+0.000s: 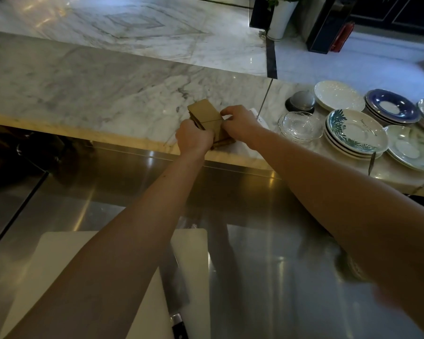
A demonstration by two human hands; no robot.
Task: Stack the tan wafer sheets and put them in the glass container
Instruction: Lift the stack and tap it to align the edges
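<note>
A stack of tan wafer sheets (204,113) rests on the marble counter (88,94) near its front edge. My left hand (194,138) grips the stack's near left side. My right hand (239,123) holds its right side, fingers curled over the top edge. The lower sheets are partly hidden behind both hands. I cannot make out a glass container around the wafers; something white (256,113) shows just right of my right hand.
Right of the wafers stand a clear glass dish (300,127), a grey dome (300,102) and several stacked plates (357,133). Below the marble ledge lies a steel worktop (267,241) with a white cutting board (194,260) and a knife (178,302) on it.
</note>
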